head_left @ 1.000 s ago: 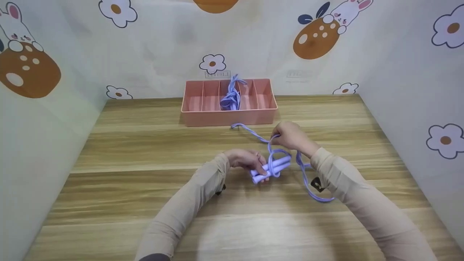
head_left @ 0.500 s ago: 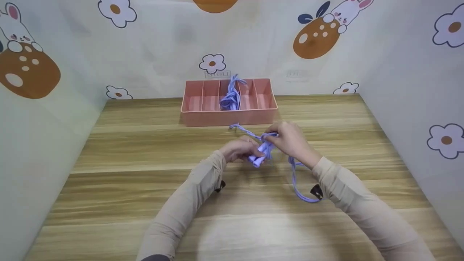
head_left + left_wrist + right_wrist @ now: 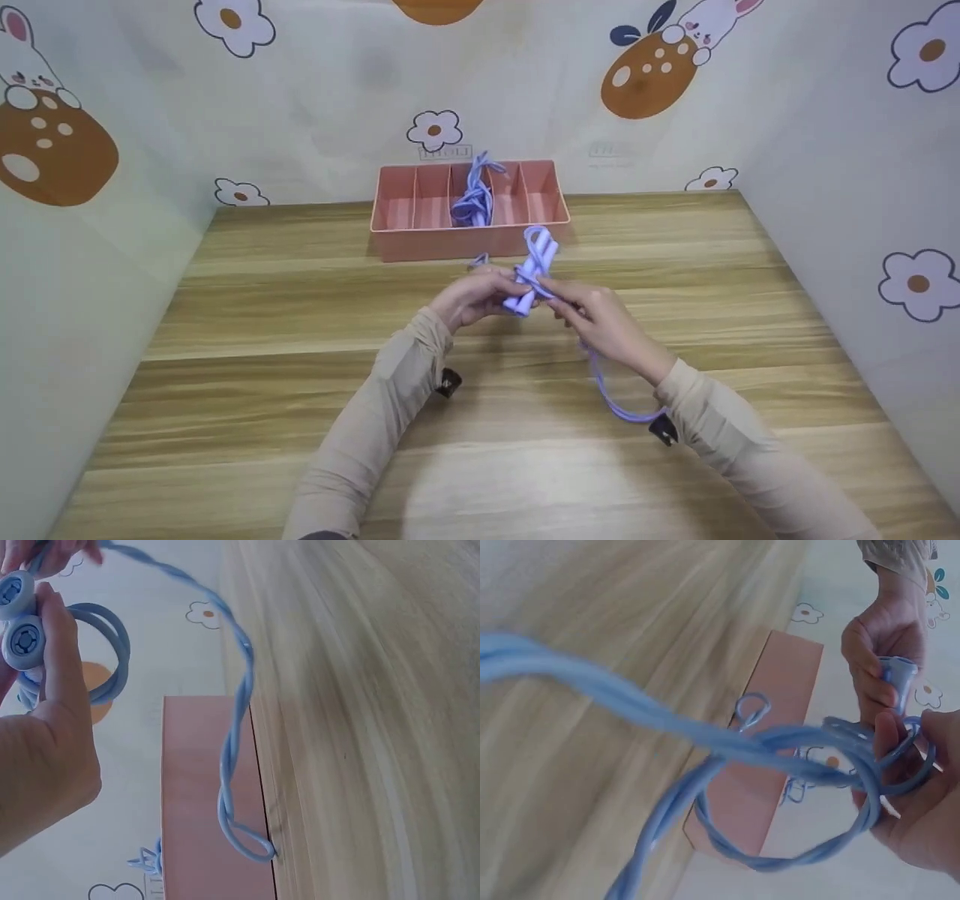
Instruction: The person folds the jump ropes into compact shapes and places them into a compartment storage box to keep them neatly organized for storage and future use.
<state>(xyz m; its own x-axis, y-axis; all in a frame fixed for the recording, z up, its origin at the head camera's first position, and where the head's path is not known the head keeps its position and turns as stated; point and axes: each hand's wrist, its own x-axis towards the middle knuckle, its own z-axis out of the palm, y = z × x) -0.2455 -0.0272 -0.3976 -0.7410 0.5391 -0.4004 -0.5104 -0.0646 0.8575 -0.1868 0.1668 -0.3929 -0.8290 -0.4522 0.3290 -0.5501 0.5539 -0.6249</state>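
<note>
In the head view my left hand point(image 3: 476, 298) grips the two lavender-blue handles point(image 3: 523, 306) of a jump rope side by side, raised in front of the box. Their round end caps point(image 3: 24, 643) face the left wrist camera. My right hand point(image 3: 611, 324) pinches the cord point(image 3: 536, 283) against the handles, where it crosses them. A loop of cord stands at the handles' far end. Twisted cord point(image 3: 652, 709) hangs in coils from the right hand in the right wrist view. Another doubled length point(image 3: 244, 667) ends in a small loop low by the box.
A pink divided box point(image 3: 472, 244) stands at the back of the wood-grain table point(image 3: 300, 315). Its middle compartment holds another bundled blue jump rope point(image 3: 474, 201). Printed sheets point(image 3: 315, 97) wall the table at the back and both sides.
Both hands have carried the handles up towards the box, and the handles have turned to point away. The right hand has brought the cord across them, from above to their right side.
</note>
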